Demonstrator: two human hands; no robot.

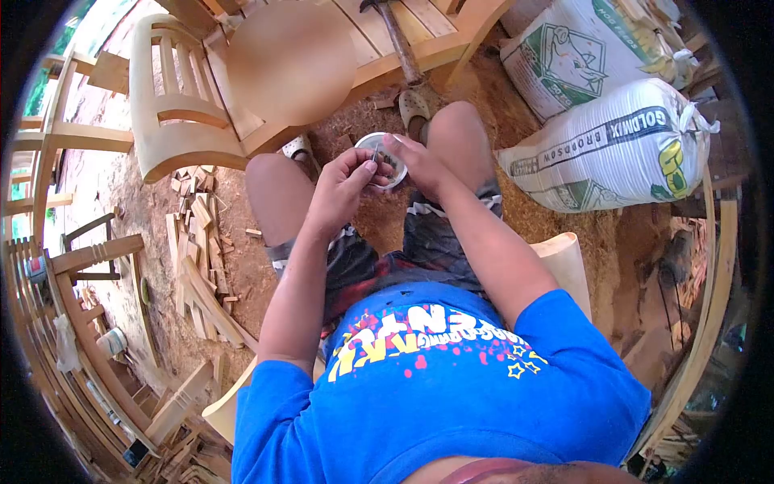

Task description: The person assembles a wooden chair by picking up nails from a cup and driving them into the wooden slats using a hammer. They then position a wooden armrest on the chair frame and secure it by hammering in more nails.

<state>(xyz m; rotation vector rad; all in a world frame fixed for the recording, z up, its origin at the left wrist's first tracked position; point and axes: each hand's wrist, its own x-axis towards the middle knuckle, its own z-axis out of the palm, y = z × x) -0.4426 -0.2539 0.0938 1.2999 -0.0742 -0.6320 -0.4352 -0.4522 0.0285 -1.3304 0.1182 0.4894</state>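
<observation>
The left hand (345, 181) pinches a small, slim, grey, metal-looking piece (376, 151), the right hand (423, 167), grip indeterminable, being just beside it above a round white plastic bucket (368, 141); the step appears to be fingertip handling, the next move calling for a steady pinch.

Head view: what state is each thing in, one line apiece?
Left hand: pinching a small thin piece
Right hand: fingers bent, grip unclear
White tub: open-topped, contents unclear
Hammer: lying on the wooden bench
Front sack: filled, tied shut
Rear sack: filled
Wood offcuts: loose, scattered on the ground
</observation>
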